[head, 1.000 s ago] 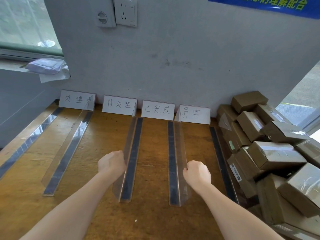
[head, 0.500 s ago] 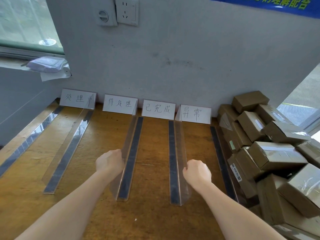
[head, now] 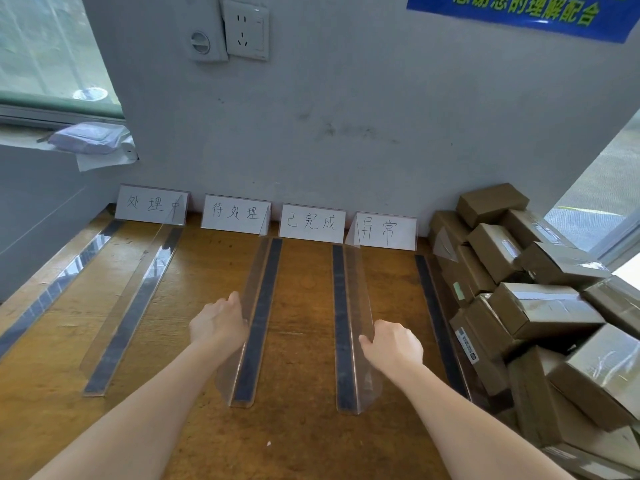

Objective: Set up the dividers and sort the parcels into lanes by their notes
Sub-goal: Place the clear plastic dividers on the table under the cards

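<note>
Brown parcels (head: 540, 306), clear dividers (head: 356, 306)

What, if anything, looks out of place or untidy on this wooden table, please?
The brown cardboard parcels are heaped haphazardly at the right, tilted every way and crowding the rightmost clear plastic divider.

Four white handwritten cards stand in a row at the foot of the wall, mid-frame. From left to right, the first card (head: 152, 204) reads 处理中, the second card (head: 235, 213) 待处理, the third card (head: 311, 223) 已完成 (its first character is penned more like 己), and the fourth card (head: 386, 232) 异常. At the upper right a blue banner (head: 526, 12) carries yellow-green print cropped by the frame's top edge; 理解配合 is legible. A white sticker (head: 467, 346) on a parcel (head: 488, 330) at the right has print too small to read.
</note>
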The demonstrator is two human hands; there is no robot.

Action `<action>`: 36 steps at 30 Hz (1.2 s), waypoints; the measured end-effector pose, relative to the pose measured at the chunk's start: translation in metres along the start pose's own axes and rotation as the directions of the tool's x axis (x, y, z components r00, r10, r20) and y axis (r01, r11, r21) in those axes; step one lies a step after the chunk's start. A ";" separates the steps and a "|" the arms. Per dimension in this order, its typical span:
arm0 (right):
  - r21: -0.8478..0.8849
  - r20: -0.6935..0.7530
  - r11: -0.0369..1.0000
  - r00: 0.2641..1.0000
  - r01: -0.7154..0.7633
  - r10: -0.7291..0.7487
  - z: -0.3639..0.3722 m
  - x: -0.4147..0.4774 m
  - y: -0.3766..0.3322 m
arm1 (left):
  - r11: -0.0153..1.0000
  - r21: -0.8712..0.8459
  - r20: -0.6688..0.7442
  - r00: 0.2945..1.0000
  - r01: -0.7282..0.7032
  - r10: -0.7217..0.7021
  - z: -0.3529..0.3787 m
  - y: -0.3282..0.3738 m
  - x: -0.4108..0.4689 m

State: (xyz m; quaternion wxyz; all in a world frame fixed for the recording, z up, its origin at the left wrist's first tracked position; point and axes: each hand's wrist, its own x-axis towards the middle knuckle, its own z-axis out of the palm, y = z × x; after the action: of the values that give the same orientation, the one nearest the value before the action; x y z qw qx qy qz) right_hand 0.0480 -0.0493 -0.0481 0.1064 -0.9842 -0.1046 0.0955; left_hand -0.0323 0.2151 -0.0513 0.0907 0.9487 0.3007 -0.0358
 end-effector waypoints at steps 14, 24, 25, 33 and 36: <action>-0.056 -0.065 0.998 0.997 0.026 -0.030 -0.025 0.000 0.013 | 0.947 0.157 -0.124 0.946 -0.280 0.300 -0.014 0.046 0.000; -0.215 -0.149 0.968 0.984 -0.129 0.098 -0.056 -0.011 0.058 | 0.853 0.179 -0.119 0.850 -0.491 0.514 -0.011 0.115 -0.009; -0.225 -0.151 0.961 0.980 -0.160 0.128 -0.059 -0.012 0.064 | 0.843 0.181 -0.115 0.841 -0.506 0.529 -0.009 0.123 -0.011; -0.191 -0.071 0.950 0.969 -0.246 0.237 -0.068 -0.013 0.121 | 0.814 0.183 -0.057 0.821 -0.551 0.568 0.012 0.178 -0.030; -0.173 -0.019 0.958 0.973 -0.230 0.230 -0.067 -0.011 0.137 | 0.835 0.152 -0.025 0.842 -0.529 0.538 0.021 0.198 -0.040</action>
State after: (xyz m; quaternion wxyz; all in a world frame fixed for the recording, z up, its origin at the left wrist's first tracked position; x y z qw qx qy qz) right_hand 0.0768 -0.1953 -0.0134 0.0081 -0.9951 0.0024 0.0984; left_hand 0.0493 0.0294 -0.0371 0.0207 0.9995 0.0240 0.0017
